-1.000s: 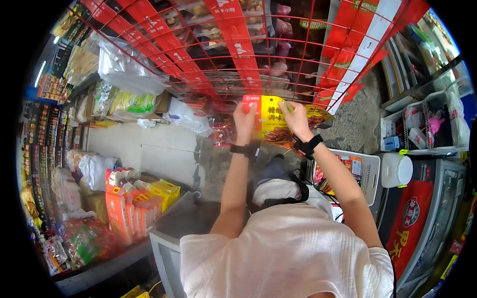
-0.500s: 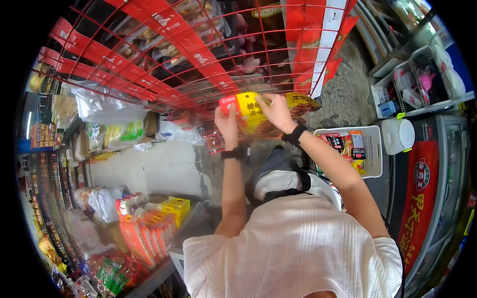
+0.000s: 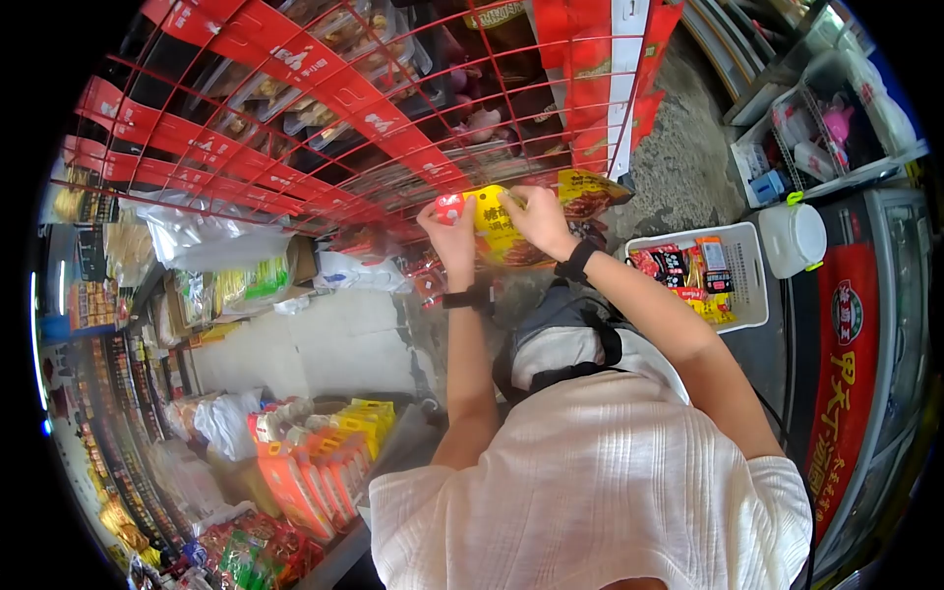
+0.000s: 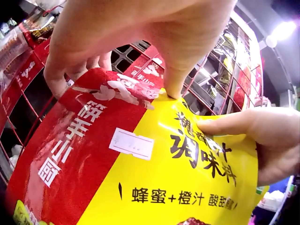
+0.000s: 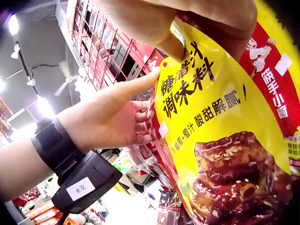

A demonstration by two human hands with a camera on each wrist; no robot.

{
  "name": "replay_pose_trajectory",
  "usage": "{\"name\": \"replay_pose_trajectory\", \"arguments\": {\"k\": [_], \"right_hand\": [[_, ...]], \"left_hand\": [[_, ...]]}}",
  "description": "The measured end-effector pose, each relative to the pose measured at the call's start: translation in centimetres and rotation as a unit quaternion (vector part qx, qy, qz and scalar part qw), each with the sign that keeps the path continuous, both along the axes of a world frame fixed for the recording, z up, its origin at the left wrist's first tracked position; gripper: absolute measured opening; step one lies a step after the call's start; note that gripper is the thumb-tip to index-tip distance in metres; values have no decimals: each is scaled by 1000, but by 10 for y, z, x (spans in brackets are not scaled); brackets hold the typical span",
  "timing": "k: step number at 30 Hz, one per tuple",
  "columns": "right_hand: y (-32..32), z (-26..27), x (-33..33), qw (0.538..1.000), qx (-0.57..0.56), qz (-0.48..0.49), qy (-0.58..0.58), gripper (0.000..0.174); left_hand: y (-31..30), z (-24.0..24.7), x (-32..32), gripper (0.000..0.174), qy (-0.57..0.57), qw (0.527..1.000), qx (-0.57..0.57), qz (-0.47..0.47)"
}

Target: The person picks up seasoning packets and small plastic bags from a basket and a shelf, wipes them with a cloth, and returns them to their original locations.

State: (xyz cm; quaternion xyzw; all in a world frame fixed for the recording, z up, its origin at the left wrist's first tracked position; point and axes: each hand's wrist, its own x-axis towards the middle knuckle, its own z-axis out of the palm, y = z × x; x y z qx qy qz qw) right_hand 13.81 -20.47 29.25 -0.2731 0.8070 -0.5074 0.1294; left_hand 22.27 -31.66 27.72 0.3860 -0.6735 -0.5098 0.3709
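Since the frame half a second earlier, the sauce packet [image 3: 497, 224] and both hands had shifted only slightly along the front of the red wire rack [image 3: 295, 128], with the hold unchanged. We recorded the packet raised against the lower front of the rack. The left hand [image 3: 450, 231] pinched its red top corner, thumb in front and fingers curled behind. The right hand [image 3: 536, 218] pinched the yellow top edge beside it. A neighbouring packet [image 3: 590, 192] hung on the rack just right of the right hand. We could not see any hook. We judged that a two-point pinch at the top edge alone could let the glossy packet slip and drop below the rack, or swing into the neighbouring packet and dislodge it.
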Motion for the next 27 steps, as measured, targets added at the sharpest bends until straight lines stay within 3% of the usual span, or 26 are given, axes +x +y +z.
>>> {"name": "replay_pose_trajectory", "arguments": {"k": [4, 5, 7, 9, 11, 15, 27], "right_hand": [[20, -3, 7, 997, -72, -27, 3, 27], [33, 6, 6, 996, -51, -16, -67, 26], [51, -12, 3, 992, -107, -57, -29, 25], [68, -20, -3, 986, -126, -88, -56, 24], [84, -29, -18, 989, -91, -111, -33, 23], [100, -17, -41, 989, -59, -137, -16, 24], [97, -4, -58, 986, -39, -158, 22, 23]], "left_hand": [[6, -3, -2, 54, -14, 999, -45, -17], [10, -4, -3, 55, -24, 998, -43, -33], [29, -3, -4, 49, -31, 996, -56, -60], [47, 20, -4, 29, -129, 982, -88, -107], [53, 11, -13, 24, -80, 982, -4, -172], [63, 6, -38, 21, -19, 965, -5, -260], [72, 7, -69, 23, -46, 981, -105, -155]]}}
